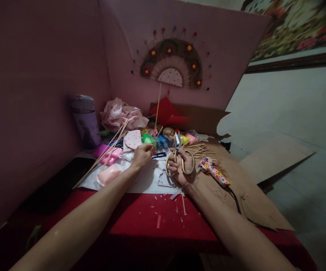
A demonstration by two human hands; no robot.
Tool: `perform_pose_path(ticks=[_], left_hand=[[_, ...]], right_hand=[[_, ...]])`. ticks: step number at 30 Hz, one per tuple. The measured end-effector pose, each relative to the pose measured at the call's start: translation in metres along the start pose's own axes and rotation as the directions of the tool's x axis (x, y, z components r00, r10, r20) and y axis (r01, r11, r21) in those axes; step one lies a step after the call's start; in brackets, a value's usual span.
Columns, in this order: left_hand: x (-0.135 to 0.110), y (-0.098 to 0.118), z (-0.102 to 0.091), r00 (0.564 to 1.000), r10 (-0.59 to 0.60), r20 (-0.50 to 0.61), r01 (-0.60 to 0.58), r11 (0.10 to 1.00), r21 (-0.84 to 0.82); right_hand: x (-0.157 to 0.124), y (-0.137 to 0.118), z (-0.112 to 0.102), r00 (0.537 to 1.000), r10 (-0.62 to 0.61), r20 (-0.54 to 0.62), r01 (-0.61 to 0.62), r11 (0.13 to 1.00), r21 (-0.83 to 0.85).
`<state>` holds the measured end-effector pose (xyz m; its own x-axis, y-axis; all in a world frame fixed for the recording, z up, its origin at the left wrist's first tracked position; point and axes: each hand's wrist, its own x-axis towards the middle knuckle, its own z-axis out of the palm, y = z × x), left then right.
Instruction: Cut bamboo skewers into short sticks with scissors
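Note:
My left hand point(143, 155) is closed in a pinch over the middle of the table. From its fingertips a thin wooden stick point(157, 107) rises nearly upright. Gold-handled scissors point(177, 140) are gripped in my right hand point(181, 165), blades pointing up and a little apart, away from the stick. A dark blue pen-like object point(159, 155) lies between the two hands. Just behind them are small bags of coloured clay, among them a green one point(147, 138) and a blue one point(162, 142).
Cut sticks point(199, 151) and a flower-patterned glue gun point(215, 172) with a cord lie on brown cardboard point(253, 195) at right. Longer sticks point(103, 154) lean at left, near a purple bottle point(86, 122) and crumpled dotted cloth point(122, 114). A decorated half-round fan point(171, 60) hangs behind.

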<state>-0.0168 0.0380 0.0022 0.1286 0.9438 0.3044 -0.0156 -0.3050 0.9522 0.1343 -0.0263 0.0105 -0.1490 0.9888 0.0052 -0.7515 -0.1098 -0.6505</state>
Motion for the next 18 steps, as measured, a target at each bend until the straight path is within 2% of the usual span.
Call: perform_pose_path(ticks=[4,7,10,14,18], left_hand=[[-0.005,0.009,0.003,0.999,-0.045,0.028,0.049,0.977,-0.205],[-0.007,0.01,0.005,0.996,-0.051,0.069,0.066,0.97,-0.235],[-0.005,0.005,0.004,0.996,-0.048,0.073,0.054,0.995,-0.085],[-0.001,0.001,-0.004,1.0,0.008,-0.02,-0.005,0.987,0.163],[0.001,0.003,-0.009,0.998,-0.03,-0.049,0.04,0.977,0.21]], right_hand=[[0.0,0.001,0.0,1.0,0.025,0.011,-0.024,1.0,-0.005],[0.0,0.002,0.001,0.999,0.029,0.02,-0.028,0.999,-0.022],[-0.001,0.002,0.001,0.999,0.03,0.017,-0.029,0.999,-0.045],[-0.001,0.002,0.0,0.999,0.041,0.014,-0.041,0.998,-0.038],[0.0,0.003,-0.001,0.999,0.043,0.023,-0.042,0.998,-0.041]])
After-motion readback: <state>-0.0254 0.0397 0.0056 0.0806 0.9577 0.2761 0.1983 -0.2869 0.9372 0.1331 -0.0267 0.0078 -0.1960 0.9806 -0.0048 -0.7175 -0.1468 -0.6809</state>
